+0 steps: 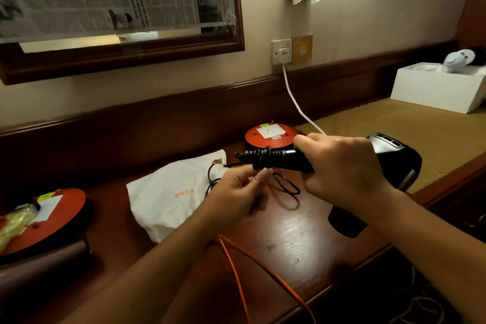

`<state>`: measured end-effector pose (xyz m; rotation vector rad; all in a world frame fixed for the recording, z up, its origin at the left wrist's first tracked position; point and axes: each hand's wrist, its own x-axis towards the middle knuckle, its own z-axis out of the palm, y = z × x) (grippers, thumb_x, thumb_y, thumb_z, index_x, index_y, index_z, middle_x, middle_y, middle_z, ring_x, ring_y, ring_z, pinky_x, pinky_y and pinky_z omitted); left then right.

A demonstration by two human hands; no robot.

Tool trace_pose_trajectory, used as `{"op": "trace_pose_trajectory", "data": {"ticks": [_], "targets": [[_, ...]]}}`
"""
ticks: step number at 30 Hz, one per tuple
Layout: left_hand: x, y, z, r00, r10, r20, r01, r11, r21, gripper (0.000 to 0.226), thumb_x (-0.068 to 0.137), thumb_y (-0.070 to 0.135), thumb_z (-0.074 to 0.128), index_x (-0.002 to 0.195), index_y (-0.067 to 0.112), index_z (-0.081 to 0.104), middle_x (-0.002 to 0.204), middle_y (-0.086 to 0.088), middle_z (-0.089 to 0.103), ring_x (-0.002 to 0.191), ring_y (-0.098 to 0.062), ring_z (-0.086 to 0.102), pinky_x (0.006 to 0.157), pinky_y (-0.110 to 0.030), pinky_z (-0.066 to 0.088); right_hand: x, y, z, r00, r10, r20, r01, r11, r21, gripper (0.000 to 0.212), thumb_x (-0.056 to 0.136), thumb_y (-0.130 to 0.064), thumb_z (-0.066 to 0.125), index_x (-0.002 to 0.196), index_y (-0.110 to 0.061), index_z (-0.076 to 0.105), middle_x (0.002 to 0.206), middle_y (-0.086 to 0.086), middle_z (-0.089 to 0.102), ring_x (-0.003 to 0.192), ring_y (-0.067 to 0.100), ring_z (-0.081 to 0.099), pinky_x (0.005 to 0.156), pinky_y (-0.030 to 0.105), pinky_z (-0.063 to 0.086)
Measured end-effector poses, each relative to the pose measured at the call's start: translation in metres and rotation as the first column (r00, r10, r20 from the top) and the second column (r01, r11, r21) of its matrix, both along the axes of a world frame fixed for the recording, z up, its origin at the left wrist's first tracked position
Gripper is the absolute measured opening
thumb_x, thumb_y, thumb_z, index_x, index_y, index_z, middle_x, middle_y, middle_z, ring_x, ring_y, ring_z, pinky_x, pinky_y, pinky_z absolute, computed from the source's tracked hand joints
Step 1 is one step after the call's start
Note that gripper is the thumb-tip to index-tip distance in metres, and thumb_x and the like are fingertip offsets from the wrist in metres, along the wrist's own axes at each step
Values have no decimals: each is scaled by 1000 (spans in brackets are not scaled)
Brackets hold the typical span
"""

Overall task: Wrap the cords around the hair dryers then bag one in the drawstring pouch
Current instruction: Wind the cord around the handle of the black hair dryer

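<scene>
My right hand grips the handle of a black hair dryer, held above the wooden desk with its handle pointing left. The thin black cord loops once round the ribbed handle end and hangs in loops below. My left hand pinches the cord just under that ribbed end. A white drawstring pouch with orange lettering lies flat on the desk to the left of my hands. No second hair dryer is plainly in view.
A red round cable reel sits behind the dryer, with a white cable running up to a wall socket. Another red reel lies at far left. An orange cable crosses the desk front. A white box stands at back right.
</scene>
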<state>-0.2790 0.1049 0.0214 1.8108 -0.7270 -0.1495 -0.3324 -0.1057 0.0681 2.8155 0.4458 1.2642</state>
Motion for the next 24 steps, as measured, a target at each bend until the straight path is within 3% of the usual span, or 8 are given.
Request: {"op": "trace_pose_trajectory", "data": {"ticks": [2, 4, 9, 14, 16, 20, 22, 24], "targets": [[-13, -7, 0, 967, -33, 254, -53, 944, 325, 31, 108, 43, 40, 111, 23, 64, 71, 3, 65, 61, -17, 62, 59, -32, 52, 7, -6, 1, 994, -107, -31, 107, 994, 9, 13, 71, -29, 55, 82, -22, 54, 66, -3, 57, 55, 28, 56, 49, 26, 31], [-23, -11, 4, 871, -95, 483, -176, 855, 487, 36, 108, 47, 33, 111, 20, 56, 81, 1, 66, 71, -19, 64, 66, -42, 55, 12, -8, 1, 973, -205, -107, 203, 979, -29, 20, 71, -22, 63, 89, -23, 54, 70, -3, 60, 60, 29, 60, 51, 28, 34], [-14, -9, 36, 665, -167, 728, -252, 868, 429, 43, 104, 48, 32, 96, 16, 59, 70, 3, 59, 59, -19, 55, 57, -43, 50, 8, -2, 6, 916, -318, -246, 296, 947, -125, 24, 84, -26, 60, 108, -26, 53, 86, -3, 64, 79, 25, 66, 59, 31, 37], [9, -17, 65, 600, -123, 790, -217, 926, 309, 32, 98, 41, 57, 94, 13, 72, 72, 0, 69, 59, -18, 65, 54, -41, 54, -1, -3, 16, 920, -292, -260, 231, 943, -241, 24, 89, -23, 57, 112, -28, 53, 78, -6, 56, 67, 22, 57, 53, 29, 34], [19, -22, 77, 629, -129, 766, -169, 940, 297, 25, 94, 36, 71, 96, 12, 76, 81, 0, 72, 70, -17, 68, 61, -37, 56, -7, -5, 16, 930, -260, -261, 192, 947, -258, 24, 89, -22, 54, 111, -30, 53, 72, -6, 46, 61, 21, 45, 49, 28, 24], [34, -27, 86, 788, -111, 605, -70, 961, 267, 14, 85, 23, 81, 96, 13, 80, 85, 13, 69, 84, -6, 68, 66, -10, 47, -18, -12, 15, 937, -222, -269, 156, 957, -246, 23, 84, -25, 53, 107, -29, 53, 74, -6, 50, 61, 20, 42, 48, 28, 17], [33, -29, 85, 834, -131, 535, 22, 979, 205, 12, 86, 19, 80, 95, 12, 80, 86, 7, 70, 83, -11, 69, 68, -11, 47, -21, -14, 15, 930, -235, -282, 184, 963, -196, 23, 84, -27, 55, 107, -29, 53, 76, -7, 50, 64, 20, 45, 51, 28, 22], [26, -34, 82, 810, -177, 560, 87, 979, 183, 13, 85, 18, 81, 95, 11, 81, 84, 4, 71, 76, -14, 67, 66, -15, 47, -18, -19, 16, 910, -285, -300, 258, 958, -129, 23, 84, -30, 58, 107, -29, 54, 80, -6, 53, 71, 22, 52, 58, 30, 32]]}}
